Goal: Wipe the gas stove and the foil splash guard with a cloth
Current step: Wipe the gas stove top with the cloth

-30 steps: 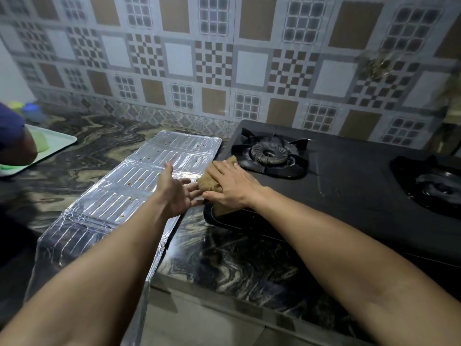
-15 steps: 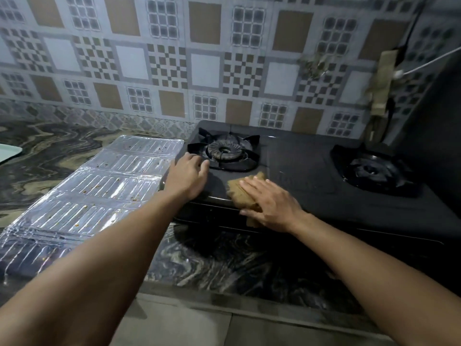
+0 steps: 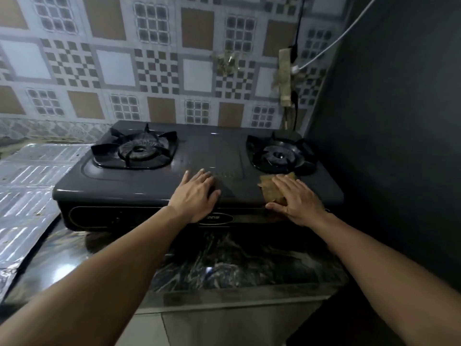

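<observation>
The cloth (image 3: pixel 273 190) is sliding rightward along the stove (image 3: pixel 154 186) front, flat under the right hand (image 3: pixel 298 201); the left hand (image 3: pixel 197 196), open, is bracing mid-stove; the foil guard (image 3: pixel 25 191) is lying far left, nearer it.

Two bare forearms come into the picture from the lower edge, each ending in a bare hand: the left hand (image 3: pixel 197 196) and the right hand (image 3: pixel 298 201). No sleeve shows on either arm up to the frame edge. Wrists and fingers (image 3: pixel 284 183) carry no watch, band, ring or glove. The nails look short and unpainted.
</observation>
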### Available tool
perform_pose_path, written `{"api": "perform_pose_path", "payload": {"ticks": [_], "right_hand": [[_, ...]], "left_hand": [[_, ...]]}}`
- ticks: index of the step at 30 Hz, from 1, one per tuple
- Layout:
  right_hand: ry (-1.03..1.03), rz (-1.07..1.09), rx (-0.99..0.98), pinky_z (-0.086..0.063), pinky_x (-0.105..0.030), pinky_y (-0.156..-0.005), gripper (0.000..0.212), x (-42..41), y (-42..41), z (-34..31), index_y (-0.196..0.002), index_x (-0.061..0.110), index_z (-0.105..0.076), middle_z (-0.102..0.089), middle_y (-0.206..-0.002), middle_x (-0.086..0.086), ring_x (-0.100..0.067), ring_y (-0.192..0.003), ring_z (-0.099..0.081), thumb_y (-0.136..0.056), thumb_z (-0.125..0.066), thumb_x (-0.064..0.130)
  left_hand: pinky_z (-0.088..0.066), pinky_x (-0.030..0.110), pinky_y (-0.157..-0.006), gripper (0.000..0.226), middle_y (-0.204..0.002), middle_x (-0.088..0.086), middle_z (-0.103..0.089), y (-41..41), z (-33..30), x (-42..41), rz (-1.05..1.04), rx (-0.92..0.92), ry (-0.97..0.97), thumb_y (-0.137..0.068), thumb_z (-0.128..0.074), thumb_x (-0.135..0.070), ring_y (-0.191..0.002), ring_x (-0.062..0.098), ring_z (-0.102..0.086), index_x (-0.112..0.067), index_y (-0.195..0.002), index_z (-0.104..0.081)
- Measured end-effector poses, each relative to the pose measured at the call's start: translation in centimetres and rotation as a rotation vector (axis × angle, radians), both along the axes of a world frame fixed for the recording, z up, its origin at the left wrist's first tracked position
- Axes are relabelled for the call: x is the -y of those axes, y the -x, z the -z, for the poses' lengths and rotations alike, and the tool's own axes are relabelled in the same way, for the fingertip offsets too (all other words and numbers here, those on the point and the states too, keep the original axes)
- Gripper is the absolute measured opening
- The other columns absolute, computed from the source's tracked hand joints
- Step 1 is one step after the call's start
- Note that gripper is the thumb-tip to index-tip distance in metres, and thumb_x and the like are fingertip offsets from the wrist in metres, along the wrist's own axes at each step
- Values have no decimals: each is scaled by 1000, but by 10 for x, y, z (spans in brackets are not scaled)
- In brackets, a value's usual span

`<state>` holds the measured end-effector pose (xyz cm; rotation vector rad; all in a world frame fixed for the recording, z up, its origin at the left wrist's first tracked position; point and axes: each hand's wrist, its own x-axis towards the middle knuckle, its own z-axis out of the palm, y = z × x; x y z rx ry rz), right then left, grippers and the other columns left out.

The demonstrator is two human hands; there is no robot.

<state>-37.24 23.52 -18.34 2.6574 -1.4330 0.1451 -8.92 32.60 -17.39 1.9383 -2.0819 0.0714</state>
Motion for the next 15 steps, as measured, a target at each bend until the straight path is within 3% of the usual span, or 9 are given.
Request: {"api": "perform_pose_path", "payload": {"ticks": [3,8,15], "right_hand": [[-4,63,-10,-15,-37,-119,122,8,41,-2,-153,17,-22,-23,-160,0,-17,-147,-20,-62,4,94],[6,143,32,-19,-41,-118,123,20,90,-2,-152,15,-25,-29,-157,-3,-22,-145,-24,-63,2,96],[91,168,160,-31,-47,-110,108,17,93,6,-140,9,-47,-49,-143,-9,-31,-134,-40,-77,-7,87]], "left_hand": [[-7,43,-121,58,-156,6,-32,31,5,3,46,48,-14,-100,-35,-44,-148,20,-18,-9,-147,-35],[-10,42,-120,68,-151,8,-41,68,10,5,-40,74,-2,-95,-24,-54,-145,22,-27,-7,-141,-44],[-4,47,-119,56,-154,0,-36,82,1,7,-134,80,-69,-100,-35,-45,-148,15,-15,-10,-143,-42]]}}
